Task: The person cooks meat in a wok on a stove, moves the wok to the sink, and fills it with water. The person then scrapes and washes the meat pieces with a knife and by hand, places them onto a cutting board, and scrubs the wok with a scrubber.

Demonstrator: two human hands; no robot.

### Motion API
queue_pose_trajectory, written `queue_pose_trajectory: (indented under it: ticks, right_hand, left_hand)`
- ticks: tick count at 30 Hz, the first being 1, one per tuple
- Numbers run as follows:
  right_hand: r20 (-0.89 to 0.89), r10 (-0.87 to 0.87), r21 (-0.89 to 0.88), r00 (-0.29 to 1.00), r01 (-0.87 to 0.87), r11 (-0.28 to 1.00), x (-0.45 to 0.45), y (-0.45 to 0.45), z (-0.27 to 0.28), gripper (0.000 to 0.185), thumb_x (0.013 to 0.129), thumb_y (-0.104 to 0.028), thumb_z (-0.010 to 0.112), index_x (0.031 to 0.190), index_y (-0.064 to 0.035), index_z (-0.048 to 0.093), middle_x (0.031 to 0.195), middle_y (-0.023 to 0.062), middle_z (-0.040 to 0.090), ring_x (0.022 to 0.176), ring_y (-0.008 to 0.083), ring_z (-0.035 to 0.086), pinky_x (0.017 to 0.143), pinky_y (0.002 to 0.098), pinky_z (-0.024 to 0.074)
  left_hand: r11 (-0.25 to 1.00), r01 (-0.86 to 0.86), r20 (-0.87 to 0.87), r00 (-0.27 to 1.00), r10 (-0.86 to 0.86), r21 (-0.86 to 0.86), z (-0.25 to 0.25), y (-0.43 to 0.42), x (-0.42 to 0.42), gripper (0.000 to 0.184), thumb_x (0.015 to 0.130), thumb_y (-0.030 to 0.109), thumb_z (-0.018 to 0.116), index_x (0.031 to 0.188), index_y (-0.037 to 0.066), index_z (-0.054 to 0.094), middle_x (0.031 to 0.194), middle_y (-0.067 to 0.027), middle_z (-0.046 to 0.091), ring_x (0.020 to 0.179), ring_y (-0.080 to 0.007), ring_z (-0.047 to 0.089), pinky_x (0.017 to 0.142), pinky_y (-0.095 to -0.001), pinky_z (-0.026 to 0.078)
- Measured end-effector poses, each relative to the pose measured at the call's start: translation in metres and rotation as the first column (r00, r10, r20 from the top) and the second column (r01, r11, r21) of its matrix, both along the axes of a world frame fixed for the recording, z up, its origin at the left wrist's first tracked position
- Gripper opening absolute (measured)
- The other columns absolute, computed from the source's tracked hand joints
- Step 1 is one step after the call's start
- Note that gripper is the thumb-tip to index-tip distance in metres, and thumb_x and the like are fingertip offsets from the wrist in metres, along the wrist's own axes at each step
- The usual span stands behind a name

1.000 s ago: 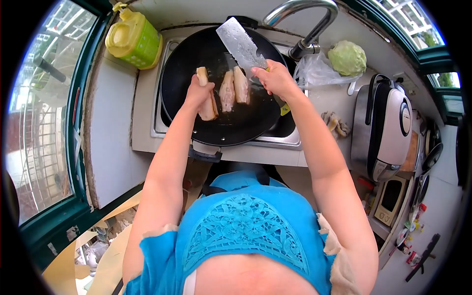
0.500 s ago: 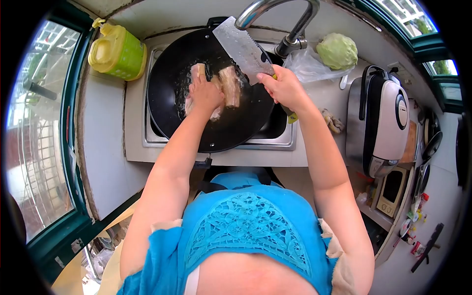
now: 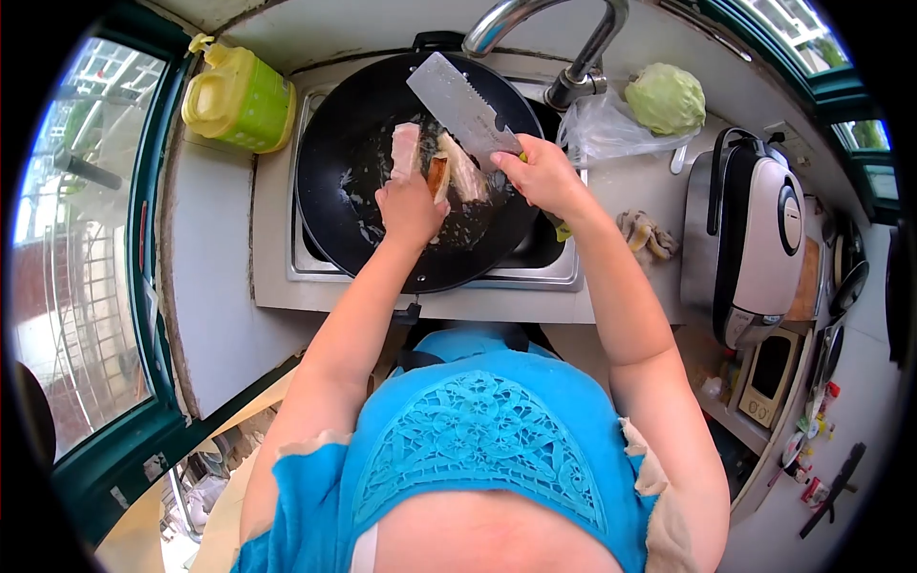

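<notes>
A large black wok (image 3: 330,124) with water in it rests over the sink. Inside it, my left hand (image 3: 411,208) is closed around pieces of pork: a pale slab (image 3: 406,148) sticks up from it, next to a strip with brown skin (image 3: 438,178). Another slab of pork (image 3: 462,170) lies just to the right, under the cleaver's lower edge. My right hand (image 3: 544,174) grips the handle of a cleaver (image 3: 460,103), whose wet, wide blade points up and left over the wok. Whether the blade touches the meat I cannot tell.
A chrome faucet (image 3: 585,72) arches behind the wok above the steel sink (image 3: 564,279). On the left stands a yellow-green pump bottle (image 3: 244,100). To the right are a cabbage (image 3: 666,98), a plastic bag (image 3: 602,129), a crumpled brownish item (image 3: 648,236) and a rice cooker (image 3: 745,234).
My left hand has drawn slightly down and gathered the pork, turning a brown-skinned side up. The right slab has tilted. The cleaver is lower and further into the wok. The whole view has shifted slightly.
</notes>
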State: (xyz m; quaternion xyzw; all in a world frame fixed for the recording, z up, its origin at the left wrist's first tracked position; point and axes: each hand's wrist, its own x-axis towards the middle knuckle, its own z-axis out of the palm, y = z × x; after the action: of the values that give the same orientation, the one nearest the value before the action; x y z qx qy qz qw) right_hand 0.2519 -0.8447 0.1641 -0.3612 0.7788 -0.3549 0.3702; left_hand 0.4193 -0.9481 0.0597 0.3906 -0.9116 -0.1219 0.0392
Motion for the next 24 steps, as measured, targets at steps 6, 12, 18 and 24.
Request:
queue_pose_trajectory:
  ticks: [6, 12, 18, 24]
  right_hand:
    - [-0.151, 0.071, 0.017, 0.986, -0.069, 0.997, 0.008, -0.009, -0.005, 0.025, 0.083, -0.024, 0.058, 0.083, 0.0010, 0.058, 0.068, 0.0154, 0.058, 0.065, 0.0267, 0.055, 0.064, 0.0357, 0.0442]
    - [-0.522, 0.239, 0.077, 0.819, -0.234, 0.969, 0.018, -0.016, -0.013, 0.022, 0.082, -0.023, 0.056, 0.078, -0.0021, 0.058, 0.076, 0.0178, 0.062, 0.076, 0.0368, 0.058, 0.068, 0.0434, 0.0466]
    - [-0.624, 0.290, 0.137, 0.726, -0.264, 0.955, 0.022, -0.022, -0.021, 0.019, 0.083, -0.022, 0.055, 0.081, -0.0043, 0.059, 0.076, 0.0167, 0.062, 0.077, 0.0354, 0.060, 0.068, 0.0446, 0.0478]
    - [-0.669, 0.247, 0.138, 0.701, -0.210, 0.968, 0.019, -0.026, -0.009, 0.021, 0.082, -0.022, 0.054, 0.079, -0.0023, 0.058, 0.077, 0.0177, 0.062, 0.078, 0.0363, 0.059, 0.070, 0.0451, 0.0476]
  left_hand:
    - [0.992, 0.079, -0.195, 0.976, -0.097, -0.098, -0.028, -0.001, 0.004, 0.030, 0.065, 0.027, 0.070, 0.080, 0.004, 0.058, 0.084, -0.0157, 0.060, 0.091, -0.0327, 0.053, 0.083, -0.0411, 0.041]
    - [0.656, -0.107, -0.334, 0.793, 0.509, 0.747, -0.024, -0.011, 0.000, 0.036, 0.066, 0.010, 0.069, 0.096, -0.002, 0.054, 0.092, -0.0142, 0.061, 0.076, -0.0253, 0.061, 0.068, -0.0316, 0.049]
    - [0.247, 0.138, -0.272, 0.693, 0.668, 0.959, -0.016, -0.013, 0.017, 0.043, 0.068, 0.001, 0.068, 0.107, -0.006, 0.051, 0.089, -0.0100, 0.060, 0.079, -0.0173, 0.058, 0.071, -0.0288, 0.048]
    - [0.862, -0.339, -0.386, 0.788, 0.480, 0.378, -0.029, -0.041, 0.027, 0.048, 0.066, 0.006, 0.062, 0.113, 0.004, 0.055, 0.101, -0.0210, 0.054, 0.096, -0.0357, 0.053, 0.087, -0.0379, 0.043]
